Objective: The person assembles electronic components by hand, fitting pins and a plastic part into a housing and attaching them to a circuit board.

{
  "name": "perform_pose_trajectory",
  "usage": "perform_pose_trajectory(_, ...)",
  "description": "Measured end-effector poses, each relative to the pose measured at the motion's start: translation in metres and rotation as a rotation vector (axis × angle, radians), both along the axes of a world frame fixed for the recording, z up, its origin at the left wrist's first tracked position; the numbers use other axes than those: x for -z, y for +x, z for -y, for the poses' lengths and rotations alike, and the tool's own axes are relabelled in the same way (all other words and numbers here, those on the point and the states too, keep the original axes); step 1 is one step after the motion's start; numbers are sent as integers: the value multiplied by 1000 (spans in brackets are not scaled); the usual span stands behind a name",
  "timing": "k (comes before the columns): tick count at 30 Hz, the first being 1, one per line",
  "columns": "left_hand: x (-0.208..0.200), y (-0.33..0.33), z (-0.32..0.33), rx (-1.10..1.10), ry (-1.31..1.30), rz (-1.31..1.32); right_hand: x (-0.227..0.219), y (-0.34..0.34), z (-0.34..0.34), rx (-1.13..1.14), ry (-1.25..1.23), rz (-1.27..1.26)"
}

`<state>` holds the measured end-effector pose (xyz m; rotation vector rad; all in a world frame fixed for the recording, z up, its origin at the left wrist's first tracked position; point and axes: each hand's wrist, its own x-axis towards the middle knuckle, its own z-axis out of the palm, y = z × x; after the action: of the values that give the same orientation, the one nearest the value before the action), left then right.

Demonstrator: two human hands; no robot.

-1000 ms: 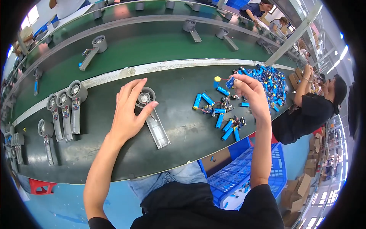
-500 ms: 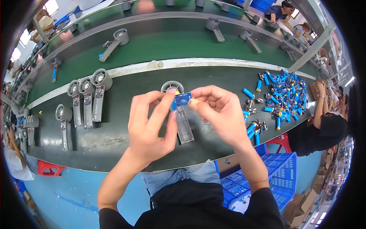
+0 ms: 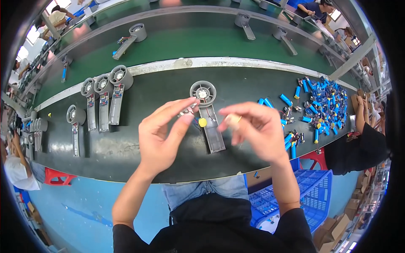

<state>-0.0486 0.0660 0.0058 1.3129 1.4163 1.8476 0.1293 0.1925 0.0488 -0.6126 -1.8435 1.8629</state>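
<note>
My left hand (image 3: pixel 162 137) pinches a small circuit board (image 3: pixel 188 110) between thumb and fingertips, its metal parts partly hidden. Just below the fingertips shows a round yellow piece (image 3: pixel 202 122), with dark wire beside it. My right hand (image 3: pixel 255 128) is apart from the board, its fingers bent and smeared by motion. A pale yellow patch shows near its thumb; I cannot make out what it is. Under both hands lies a grey fan housing (image 3: pixel 216 141), its round fan end (image 3: pixel 203 93) away from me and its long open handle towards me.
Several similar grey housings (image 3: pixel 102 99) with boards fitted lie to the left. A pile of blue cylinders with wired boards (image 3: pixel 325 105) covers the right of the dark table. Farther off runs a green belt (image 3: pixel 190 42) carrying more housings. A blue basket (image 3: pixel 314 200) stands below the table.
The blue face of the board was turned up between both hands; now my left hand alone holds it, tilted. My right hand has drawn away to the right, uncovering more of the housing.
</note>
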Motion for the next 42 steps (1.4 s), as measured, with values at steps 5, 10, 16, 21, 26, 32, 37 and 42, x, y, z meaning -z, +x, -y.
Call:
perform_pose_trajectory(5, 1, -10, 1, 172, -123, 280, 39, 4, -30, 33, 464, 203)
perform_pose_trajectory(10, 10, -18, 0, 276, -243, 367, 56, -9, -18, -25, 573, 199)
perform_pose_trajectory(16, 15, -15, -4, 268, -276, 490, 74, -28, -15, 88, 412, -20)
perform_pose_trajectory(21, 23, -13, -5, 141, -300, 289, 73, -33, -12, 136, 233, 75)
perform_pose_trajectory(26, 18, -11, -8, -127, -313, -557, 82, -31, -14, 135, 171, 59)
perform_pose_trajectory(32, 18, -3, -11, -36, -343, -218, 79, -34, -11, 119, 300, 6)
perform_pose_trajectory(37, 28, -3, -19, -134, -270, -601, 81, -35, -10, 124, 371, -12)
perform_pose_trajectory(42, 32, -7, -21, -130, -233, -746, 84, -36, -11, 119, 524, -29)
